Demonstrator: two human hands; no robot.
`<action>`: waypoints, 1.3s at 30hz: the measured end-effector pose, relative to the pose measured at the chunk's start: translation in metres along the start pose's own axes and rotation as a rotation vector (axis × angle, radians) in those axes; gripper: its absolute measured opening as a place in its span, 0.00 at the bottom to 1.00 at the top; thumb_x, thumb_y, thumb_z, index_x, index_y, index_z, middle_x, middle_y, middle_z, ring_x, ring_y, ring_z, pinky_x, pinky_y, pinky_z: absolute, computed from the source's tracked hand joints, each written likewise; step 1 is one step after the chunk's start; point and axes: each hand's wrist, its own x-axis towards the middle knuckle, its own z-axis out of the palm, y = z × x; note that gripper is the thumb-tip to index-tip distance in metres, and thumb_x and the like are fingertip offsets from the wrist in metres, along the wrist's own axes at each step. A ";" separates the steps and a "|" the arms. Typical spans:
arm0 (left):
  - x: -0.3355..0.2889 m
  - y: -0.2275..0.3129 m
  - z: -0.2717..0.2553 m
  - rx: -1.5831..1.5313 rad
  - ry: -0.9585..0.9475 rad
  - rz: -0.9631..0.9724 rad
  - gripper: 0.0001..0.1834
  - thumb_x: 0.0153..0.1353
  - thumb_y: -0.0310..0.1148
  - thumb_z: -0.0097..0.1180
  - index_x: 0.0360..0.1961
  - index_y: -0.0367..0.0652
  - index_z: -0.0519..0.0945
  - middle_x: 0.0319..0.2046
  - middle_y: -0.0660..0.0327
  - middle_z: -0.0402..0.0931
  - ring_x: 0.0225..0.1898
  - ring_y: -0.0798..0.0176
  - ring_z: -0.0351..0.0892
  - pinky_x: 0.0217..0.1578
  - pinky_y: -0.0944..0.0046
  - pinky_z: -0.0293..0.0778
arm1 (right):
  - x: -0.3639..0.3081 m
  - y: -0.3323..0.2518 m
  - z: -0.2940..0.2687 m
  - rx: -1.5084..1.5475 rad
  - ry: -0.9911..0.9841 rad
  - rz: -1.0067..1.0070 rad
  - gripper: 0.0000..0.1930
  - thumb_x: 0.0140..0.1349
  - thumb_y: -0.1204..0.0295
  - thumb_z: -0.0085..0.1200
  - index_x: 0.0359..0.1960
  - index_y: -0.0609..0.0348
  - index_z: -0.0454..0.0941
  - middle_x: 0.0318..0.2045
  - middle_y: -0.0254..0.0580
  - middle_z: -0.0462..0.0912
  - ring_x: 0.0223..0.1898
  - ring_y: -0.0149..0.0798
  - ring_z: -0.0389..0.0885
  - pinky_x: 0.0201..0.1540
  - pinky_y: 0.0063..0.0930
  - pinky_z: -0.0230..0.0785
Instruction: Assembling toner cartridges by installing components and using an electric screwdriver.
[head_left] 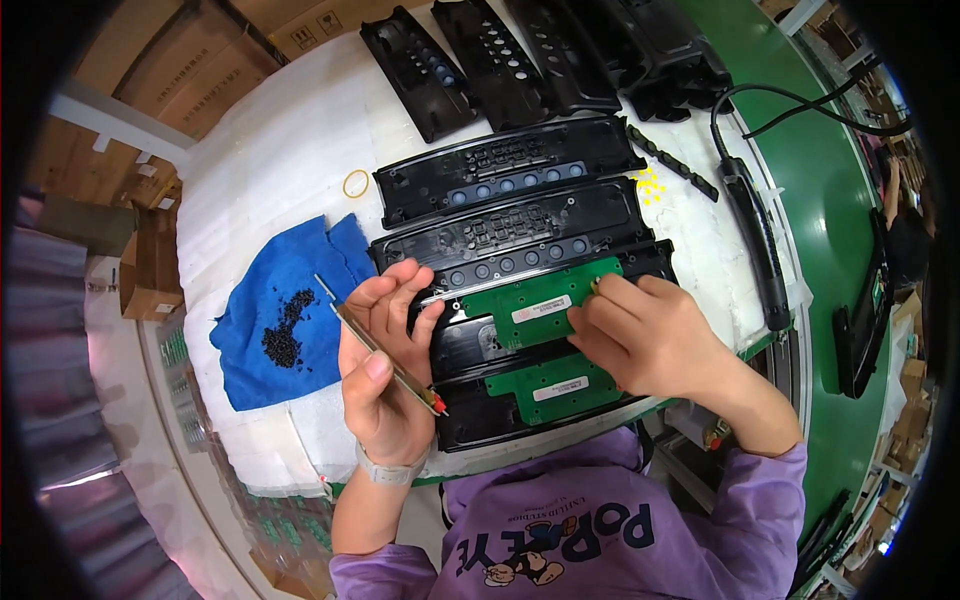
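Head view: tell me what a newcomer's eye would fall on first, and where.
Probably the crumpled bright blue cloth on the left of the white-covered table, with a heap of tiny black pieces on it. Then, near the middle, two green circuit boards lie on long black plastic housings, with the bare right hand over the upper one. The left hand holds a slim, pointed metal tool.

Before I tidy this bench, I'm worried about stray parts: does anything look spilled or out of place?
Yes: small yellow pieces lie scattered on the white cover by the end of a black panel, looking spilled, with a black strip slanting beside them. The loose black bits seem less odd, heaped on a blue cloth.
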 end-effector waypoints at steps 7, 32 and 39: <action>0.001 0.001 -0.001 0.009 0.011 -0.010 0.32 0.46 0.41 0.54 0.53 0.38 0.64 0.55 0.51 0.62 0.58 0.55 0.61 0.56 0.57 0.58 | 0.005 0.012 0.002 0.158 -0.042 0.070 0.16 0.30 0.73 0.63 0.25 0.64 0.76 0.22 0.35 0.67 0.27 0.34 0.70 0.18 0.25 0.62; 0.002 0.006 0.001 -0.067 -0.037 -0.068 0.33 0.48 0.40 0.55 0.54 0.36 0.61 0.48 0.50 0.68 0.48 0.57 0.69 0.48 0.62 0.65 | 0.020 0.011 0.008 0.242 -0.105 0.097 0.12 0.35 0.74 0.61 0.27 0.57 0.80 0.29 0.34 0.74 0.29 0.34 0.73 0.21 0.25 0.68; 0.002 0.023 0.003 0.064 -0.234 -0.276 0.45 0.42 0.28 0.62 0.62 0.37 0.52 0.44 0.55 0.69 0.38 0.67 0.72 0.35 0.73 0.69 | 0.075 -0.019 -0.001 0.211 0.452 -0.191 0.13 0.45 0.70 0.55 0.35 0.52 0.79 0.35 0.34 0.77 0.40 0.35 0.77 0.43 0.36 0.68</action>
